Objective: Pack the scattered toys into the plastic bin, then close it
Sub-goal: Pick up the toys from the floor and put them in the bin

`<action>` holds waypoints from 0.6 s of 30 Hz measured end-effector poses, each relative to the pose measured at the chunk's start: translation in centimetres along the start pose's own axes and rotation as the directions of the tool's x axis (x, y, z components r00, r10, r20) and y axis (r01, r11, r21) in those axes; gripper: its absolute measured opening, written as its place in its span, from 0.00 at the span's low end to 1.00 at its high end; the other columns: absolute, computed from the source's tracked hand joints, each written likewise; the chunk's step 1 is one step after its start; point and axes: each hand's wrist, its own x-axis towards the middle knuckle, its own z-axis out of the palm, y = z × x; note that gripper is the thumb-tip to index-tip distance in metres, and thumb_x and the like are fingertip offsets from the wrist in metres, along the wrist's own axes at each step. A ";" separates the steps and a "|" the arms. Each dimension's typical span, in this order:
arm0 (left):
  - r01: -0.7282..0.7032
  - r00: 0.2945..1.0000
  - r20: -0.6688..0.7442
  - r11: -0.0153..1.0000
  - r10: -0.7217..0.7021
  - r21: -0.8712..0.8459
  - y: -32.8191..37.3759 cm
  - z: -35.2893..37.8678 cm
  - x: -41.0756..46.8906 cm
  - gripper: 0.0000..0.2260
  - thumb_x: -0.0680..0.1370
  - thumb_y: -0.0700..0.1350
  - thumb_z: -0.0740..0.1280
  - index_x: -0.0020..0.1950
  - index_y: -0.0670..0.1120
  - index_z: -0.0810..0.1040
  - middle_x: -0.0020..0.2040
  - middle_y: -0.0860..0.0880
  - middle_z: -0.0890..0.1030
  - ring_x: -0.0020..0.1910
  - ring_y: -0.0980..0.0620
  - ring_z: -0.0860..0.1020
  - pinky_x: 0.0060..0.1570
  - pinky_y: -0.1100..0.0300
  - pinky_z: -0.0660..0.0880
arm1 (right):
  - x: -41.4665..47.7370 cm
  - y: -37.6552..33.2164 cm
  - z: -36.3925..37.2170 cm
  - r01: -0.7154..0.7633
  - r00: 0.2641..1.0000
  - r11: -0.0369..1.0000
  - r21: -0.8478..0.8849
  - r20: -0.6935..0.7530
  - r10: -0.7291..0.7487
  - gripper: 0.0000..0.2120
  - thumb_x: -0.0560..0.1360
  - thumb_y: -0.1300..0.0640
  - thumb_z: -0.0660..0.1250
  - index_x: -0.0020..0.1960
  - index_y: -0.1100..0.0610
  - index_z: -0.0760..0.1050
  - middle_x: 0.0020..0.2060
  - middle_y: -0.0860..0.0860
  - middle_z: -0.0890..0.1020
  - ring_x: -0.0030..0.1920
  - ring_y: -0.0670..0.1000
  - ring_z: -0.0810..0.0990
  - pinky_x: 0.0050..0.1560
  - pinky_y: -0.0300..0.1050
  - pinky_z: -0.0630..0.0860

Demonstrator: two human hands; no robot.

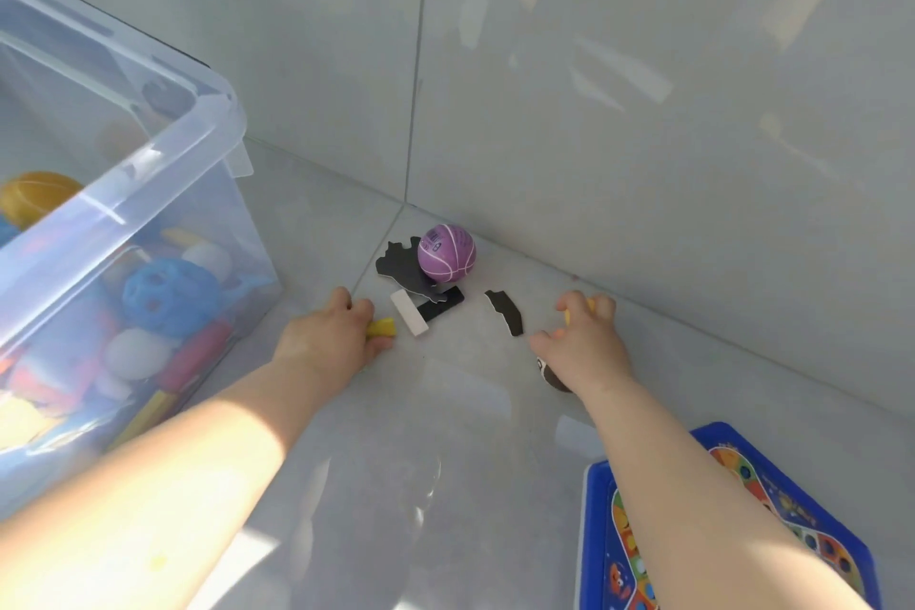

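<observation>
Yellow block (381,328) pinched in our left hand (327,337); our right hand (584,337) curls fingers around another yellow piece (569,315), beside the clear plastic bin (163,154).

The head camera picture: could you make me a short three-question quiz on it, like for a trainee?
1. True or false: the purple ball lies inside the plastic bin.
2. Which hand grips the yellow block? A) left hand B) right hand
3. Fill in: the white block lies on the ____.

Key: 1 false, it sits on the floor by the wall. 2 A. 3 floor.
</observation>
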 end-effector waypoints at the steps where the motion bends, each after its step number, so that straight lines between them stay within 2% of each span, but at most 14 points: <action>1: 0.008 0.999 0.041 0.999 -0.010 0.035 0.3 -0.3 0.0 0.20 0.81 0.55 0.50 0.65 0.42 0.65 0.64 0.44 0.65 0.60 0.42 0.74 0.52 0.54 0.71 | -0.6 0.4 0.1 -0.002 1.000 0.999 0.035 -0.015 0.003 0.18 0.73 0.57 0.62 0.61 0.56 0.66 0.64 0.54 0.62 0.53 0.58 0.78 0.51 0.47 0.74; 4: 0.063 0.985 0.158 0.997 -0.069 0.044 0.9 -1.2 -0.8 0.18 0.82 0.51 0.50 0.65 0.42 0.67 0.66 0.43 0.67 0.63 0.42 0.72 0.56 0.54 0.70 | -2.5 1.2 0.4 0.020 0.999 0.997 0.068 -0.041 -0.017 0.17 0.72 0.59 0.63 0.61 0.57 0.67 0.65 0.53 0.60 0.52 0.57 0.79 0.53 0.48 0.73; 8: 0.185 0.971 0.202 0.943 -0.131 -0.275 1.5 -1.3 -4.6 0.17 0.80 0.52 0.53 0.59 0.41 0.72 0.62 0.43 0.76 0.61 0.43 0.74 0.53 0.58 0.70 | -5.0 0.6 -0.5 0.053 0.992 0.937 0.345 -0.129 -0.008 0.15 0.72 0.64 0.63 0.58 0.59 0.69 0.62 0.52 0.62 0.41 0.52 0.77 0.53 0.49 0.73; 11: 0.096 0.984 0.174 0.917 -0.030 -0.387 3.6 -3.7 -8.1 0.16 0.80 0.54 0.54 0.55 0.44 0.72 0.57 0.44 0.78 0.57 0.44 0.76 0.50 0.59 0.71 | -6.6 -3.3 -2.1 0.175 0.975 0.821 0.543 -0.212 -0.068 0.14 0.72 0.66 0.63 0.57 0.58 0.70 0.54 0.47 0.61 0.34 0.32 0.75 0.44 0.51 0.75; 13: -0.032 0.999 0.027 0.930 0.045 -0.366 4.2 -7.4 -10.3 0.13 0.79 0.56 0.54 0.47 0.47 0.69 0.49 0.45 0.78 0.50 0.43 0.76 0.44 0.59 0.69 | -7.5 -7.1 -3.6 0.304 0.945 0.731 0.610 -0.289 -0.152 0.14 0.72 0.66 0.63 0.55 0.55 0.69 0.49 0.45 0.61 0.33 0.27 0.72 0.37 0.45 0.73; 16: -0.194 0.948 -0.300 0.937 0.104 -0.289 1.4 -13.0 -13.8 0.15 0.78 0.57 0.55 0.38 0.48 0.62 0.34 0.50 0.70 0.41 0.43 0.71 0.37 0.59 0.64 | -9.2 -13.4 -5.7 0.438 0.899 0.597 0.672 -0.340 -0.276 0.12 0.73 0.64 0.62 0.51 0.50 0.67 0.48 0.44 0.61 0.35 0.35 0.71 0.31 0.31 0.71; 18: -0.205 0.897 -0.441 0.913 0.031 -0.352 -2.5 -14.9 -15.8 0.19 0.76 0.57 0.58 0.32 0.48 0.59 0.28 0.51 0.66 0.36 0.44 0.68 0.34 0.57 0.61 | -10.6 -17.0 -6.2 0.487 0.872 0.489 0.724 -0.364 -0.329 0.14 0.73 0.62 0.62 0.44 0.43 0.65 0.49 0.44 0.62 0.33 0.41 0.70 0.26 0.28 0.69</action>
